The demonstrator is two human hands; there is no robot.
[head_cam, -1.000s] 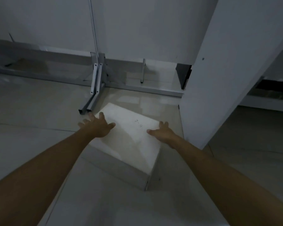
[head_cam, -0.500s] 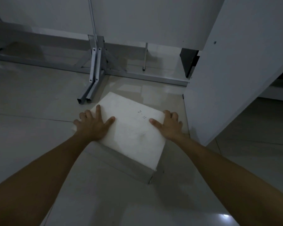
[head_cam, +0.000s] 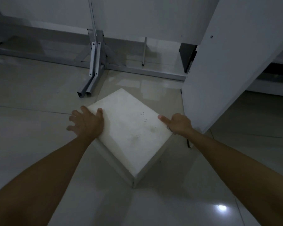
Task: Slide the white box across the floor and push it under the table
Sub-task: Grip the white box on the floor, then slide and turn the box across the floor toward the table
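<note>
A white box (head_cam: 129,128) with small handwritten marks on its top sits on the tiled floor, turned cornerwise toward me. My left hand (head_cam: 87,123) lies on its left edge, thumb on top and fingers spread down the side. On the box's right edge rests my right hand (head_cam: 178,123), thumb on the top surface and fingers curled over the side. The table (head_cam: 145,18) stands beyond the box, its white front panel above a grey metal frame, with a gap beneath it.
A grey metal table foot (head_cam: 90,85) juts out on the floor just left of the box's far corner. A tall white board (head_cam: 227,66) stands close on the right. A thin metal leg (head_cam: 144,51) and a dark bracket (head_cam: 187,56) sit under the table.
The box has rotated so a corner now points toward me. Both hands have shifted from lying flat on its top to holding its left and right edges.
</note>
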